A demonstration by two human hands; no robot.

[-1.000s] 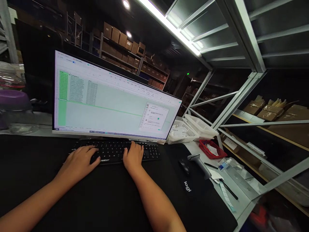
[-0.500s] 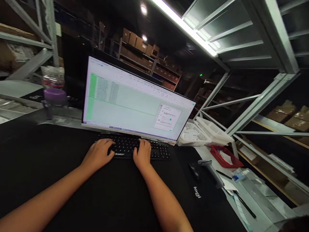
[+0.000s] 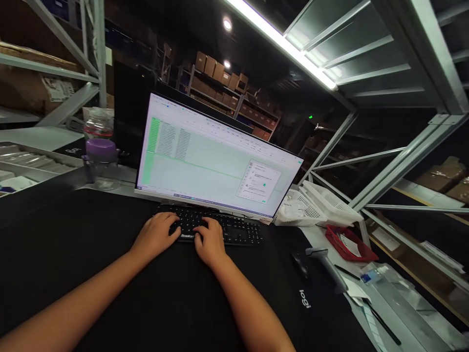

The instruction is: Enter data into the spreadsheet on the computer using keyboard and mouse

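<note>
The left hand (image 3: 156, 237) rests over the left end of the black keyboard (image 3: 234, 231), fingers bent, grasping nothing. The keyboard lies beneath both hands' fingertips, just below the monitor (image 3: 216, 166), its long axis running left to right and dipping rightward in view. The right hand (image 3: 211, 243), likewise loose and holding nothing, sits around its middle, nearer the number pad (image 3: 253, 234), computer mouse (image 3: 300, 265) and barcode scanner (image 3: 329, 270).

Blk kbd (image 3: 187, 224), wht lettering (image 3: 187, 236)
</note>
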